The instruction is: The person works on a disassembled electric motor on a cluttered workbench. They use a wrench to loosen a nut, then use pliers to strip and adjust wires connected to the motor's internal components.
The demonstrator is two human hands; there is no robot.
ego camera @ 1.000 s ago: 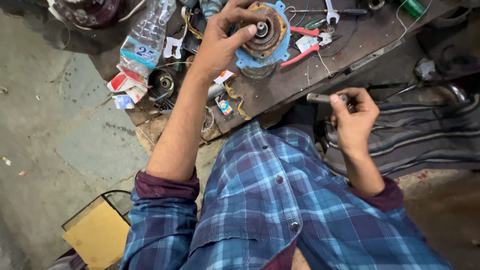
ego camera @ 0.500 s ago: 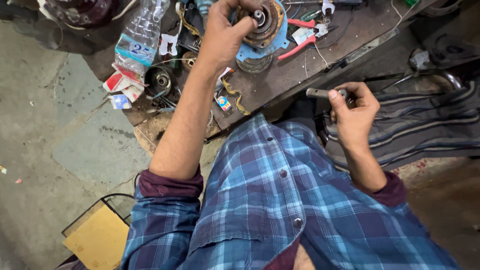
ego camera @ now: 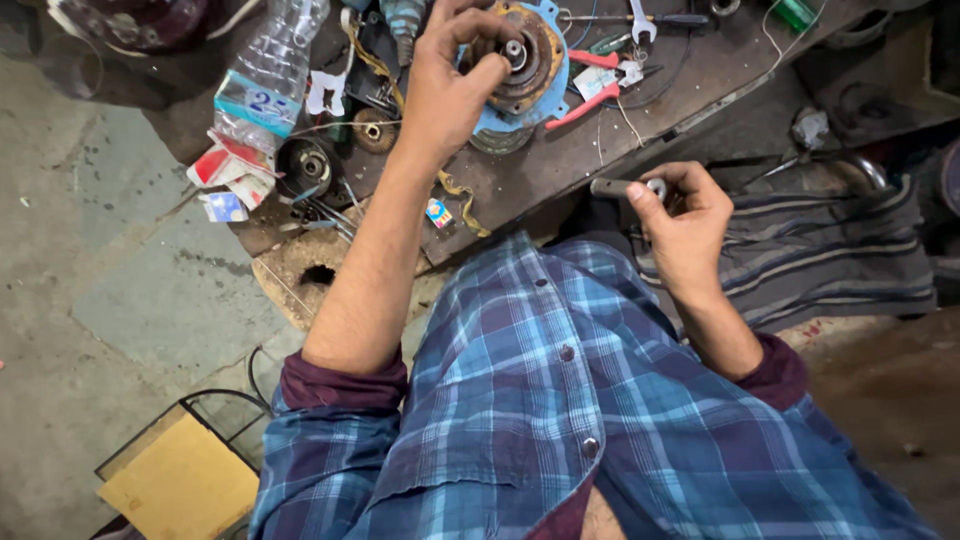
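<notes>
- A dark, grimy workbench (ego camera: 520, 180) stands over a bare concrete floor (ego camera: 120, 300), crowded with tools and scrap.
- The left hand (ego camera: 450, 85) rests on a round motor housing (ego camera: 535, 60) with a blue rim, near the bench's far edge; its fingers are pinched together at the central shaft.
- That housing looks like heavy, rigid cast metal — rusty and probably greasy, so the blue rim seems a surer place to grip than the slim shaft.
- The right hand (ego camera: 680, 215) is closed around a small metal tool (ego camera: 625, 187) with a ring-shaped part at its end, held off the bench above striped cloth (ego camera: 840, 260).
- A clear plastic bottle (ego camera: 268, 70) lies on its side — its contents cannot be made out.
- Red-handled pliers (ego camera: 590, 90) lie just beside the housing.
</notes>
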